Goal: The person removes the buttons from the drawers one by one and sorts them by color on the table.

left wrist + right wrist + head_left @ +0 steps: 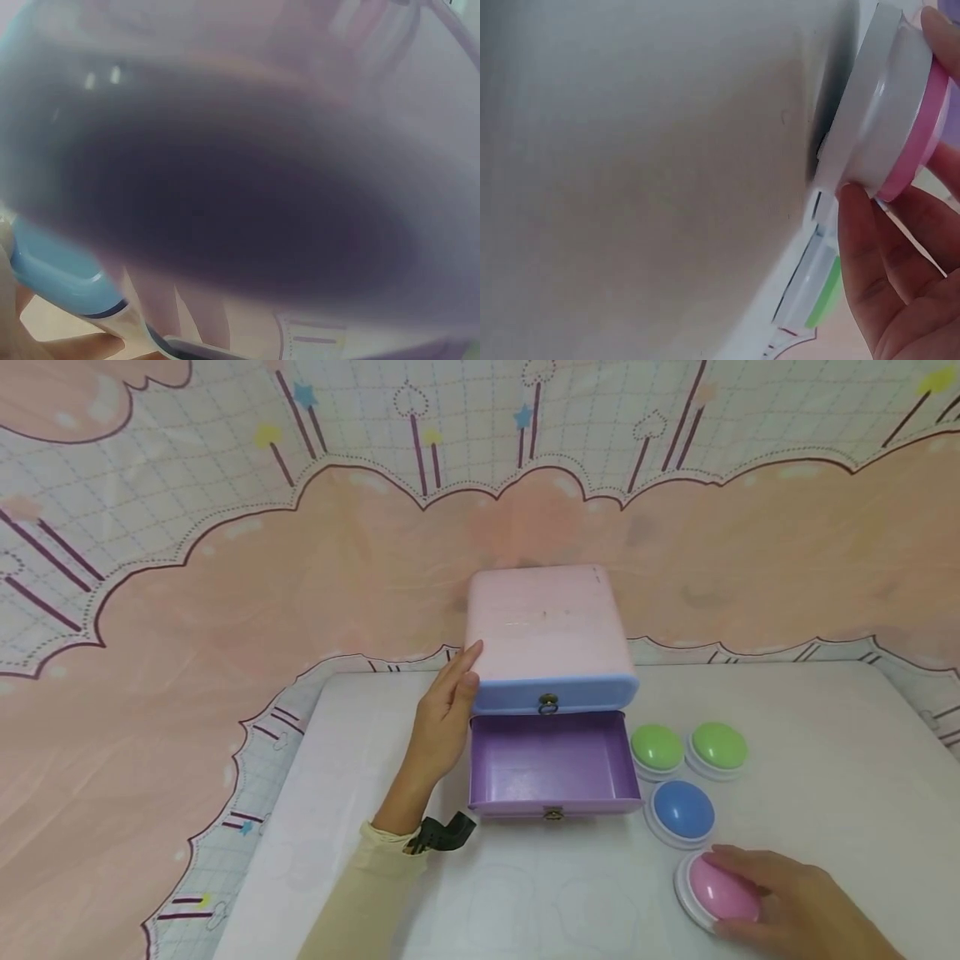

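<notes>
My left hand (442, 718) rests against the left side of a small pink drawer box (547, 618) with a blue front, thumb and fingers fairly straight. Below that blue front, a purple drawer (555, 768) is pulled out with nothing inside. In the left wrist view, a large dark blur hides most of the scene, and the blue drawer front (64, 270) shows beside the fingers. With thumb and fingers round its rim, my right hand (795, 902) grips a pink dome button (723, 889) on a white base. The right wrist view shows this base (877, 105) tilted close to the tabletop.
Just behind the pink one sits a blue dome button (682, 810). Two green ones, the nearer-left button (657, 747) and the right-hand button (718, 746), stand beside the drawer. A patterned cloth (375, 568) hangs behind the white table (360, 735).
</notes>
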The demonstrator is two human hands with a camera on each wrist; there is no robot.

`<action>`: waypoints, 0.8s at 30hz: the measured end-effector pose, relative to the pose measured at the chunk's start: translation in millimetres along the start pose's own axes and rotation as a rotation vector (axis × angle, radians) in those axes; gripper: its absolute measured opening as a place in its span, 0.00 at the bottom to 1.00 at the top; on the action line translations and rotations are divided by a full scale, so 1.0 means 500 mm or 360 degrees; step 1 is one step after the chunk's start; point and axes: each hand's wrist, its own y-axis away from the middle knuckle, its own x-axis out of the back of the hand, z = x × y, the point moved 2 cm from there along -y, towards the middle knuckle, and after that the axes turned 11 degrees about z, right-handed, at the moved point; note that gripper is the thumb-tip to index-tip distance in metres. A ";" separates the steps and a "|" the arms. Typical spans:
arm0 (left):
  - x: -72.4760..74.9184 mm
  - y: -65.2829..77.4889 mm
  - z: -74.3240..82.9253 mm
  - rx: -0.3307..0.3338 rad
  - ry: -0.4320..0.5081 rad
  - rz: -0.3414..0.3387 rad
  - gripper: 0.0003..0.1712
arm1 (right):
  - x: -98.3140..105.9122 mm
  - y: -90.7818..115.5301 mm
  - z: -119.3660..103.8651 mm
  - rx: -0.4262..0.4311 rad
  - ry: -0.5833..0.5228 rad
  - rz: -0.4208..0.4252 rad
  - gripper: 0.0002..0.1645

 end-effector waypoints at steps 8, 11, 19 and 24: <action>-0.001 0.002 0.003 -0.0010 0.0005 0.0004 0.27 | -0.009 -0.006 0.000 0.0013 0.0078 0.0028 0.65; -0.001 0.001 0.002 -0.0024 0.0006 0.0005 0.27 | -0.010 -0.008 -0.004 0.0030 0.0108 0.0048 0.65; 0.000 0.001 0.002 -0.0007 -0.0001 -0.0009 0.27 | -0.007 -0.007 -0.013 0.0116 0.0179 0.0101 0.65; 0.001 0.000 -0.001 -0.0006 0.0003 -0.0003 0.27 | -0.007 -0.006 -0.013 0.0184 0.0221 0.0140 0.64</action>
